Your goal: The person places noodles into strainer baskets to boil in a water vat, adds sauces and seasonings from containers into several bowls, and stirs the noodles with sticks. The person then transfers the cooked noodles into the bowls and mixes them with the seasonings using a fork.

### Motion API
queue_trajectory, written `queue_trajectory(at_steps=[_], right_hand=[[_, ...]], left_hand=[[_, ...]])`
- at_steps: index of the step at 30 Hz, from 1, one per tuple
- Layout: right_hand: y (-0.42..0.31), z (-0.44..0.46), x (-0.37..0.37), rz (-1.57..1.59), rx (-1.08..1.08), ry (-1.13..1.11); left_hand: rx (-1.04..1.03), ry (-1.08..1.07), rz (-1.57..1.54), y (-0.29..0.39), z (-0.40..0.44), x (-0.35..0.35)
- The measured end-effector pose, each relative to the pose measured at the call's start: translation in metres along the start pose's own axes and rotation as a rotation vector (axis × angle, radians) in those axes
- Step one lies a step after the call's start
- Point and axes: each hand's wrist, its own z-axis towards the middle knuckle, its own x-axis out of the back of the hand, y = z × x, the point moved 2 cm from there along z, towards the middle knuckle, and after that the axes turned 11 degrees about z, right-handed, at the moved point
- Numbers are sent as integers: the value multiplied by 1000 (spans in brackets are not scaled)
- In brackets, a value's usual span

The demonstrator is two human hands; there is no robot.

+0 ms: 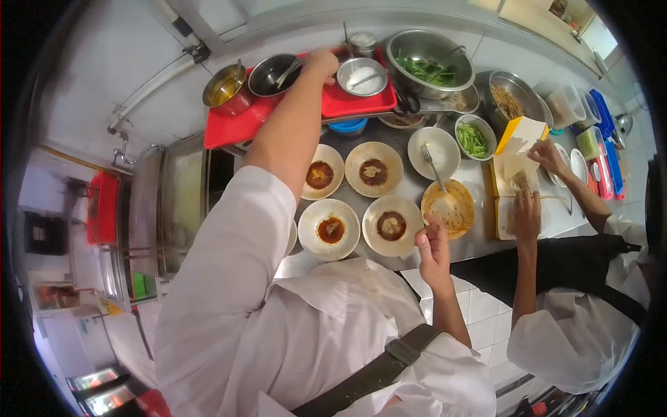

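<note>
Stretched over the red tray [354, 102], my left hand [322, 64] curls downward between a dark bowl [264, 73] and a metal bowl of white powder [363, 75]. What its fingers grip, if anything, is hidden. My right hand [435, 254] is near the counter's edge, fingers loosely bent, thumb apart, nothing visible in it. Its fingertips overlap the near rim of a bowl smeared with orange sauce [458, 212], where a fork [432, 163] leans. Left of that are several pale bowls with dark sauce, including one with a light paste [391, 226] and another with reddish-brown sauce [331, 229].
At the back stand a pot of yellow liquid [228, 90], a large bowl of leafy greens [427, 66] and a bowl of brown crumbly food [507, 101]. Chopped greens [474, 140] fill a smaller bowl. On the right, a co-worker's hands [538, 177] handle a yellow box [520, 132].
</note>
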Motion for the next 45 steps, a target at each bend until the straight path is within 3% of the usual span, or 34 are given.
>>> queue_trajectory(at_steps=[3, 13, 15, 16, 17, 18, 19, 21, 25, 27, 31, 32, 36, 45], right_hand=[[8, 0, -6, 4, -20, -50], [17, 11, -24, 56, -142, -184], [16, 24, -28, 28, -86, -196], [7, 38, -31, -68, -96, -197], [-7, 58, -35, -164, -108, -197], [-16, 86, -42, -268, 38, -147], [-26, 117, -54, -369, 180, -97], [-50, 183, -81, -247, 297, 22], [-96, 257, -138, -383, 161, 89], [-99, 263, -161, -618, 106, -87], [-69, 250, -185, -473, 71, -211], [-62, 245, -192, -520, 155, -260], [-48, 230, -213, -652, 51, -370], [-18, 223, -212, -738, 57, -478]], left_hand=[[-138, -38, 185, 5, 3, 6], [-178, 88, 273, -8, 2, 43], [-345, 7, 193, -25, 27, 43], [-346, 15, 190, -18, 11, 53], [-246, 36, -63, -9, -24, 70], [-142, 54, -316, -5, -53, 82], [-139, 53, -320, -7, -67, 89], [-316, 112, -88, -13, -93, 95], [-270, 95, -320, -30, -158, 93], [-285, 158, -337, -44, -184, 93], [-194, 92, -437, -81, -219, 81], [-157, 64, -439, -93, -220, 74], [-103, 41, -473, -126, -231, 51], [-67, 1, -622, -162, -240, -1]])
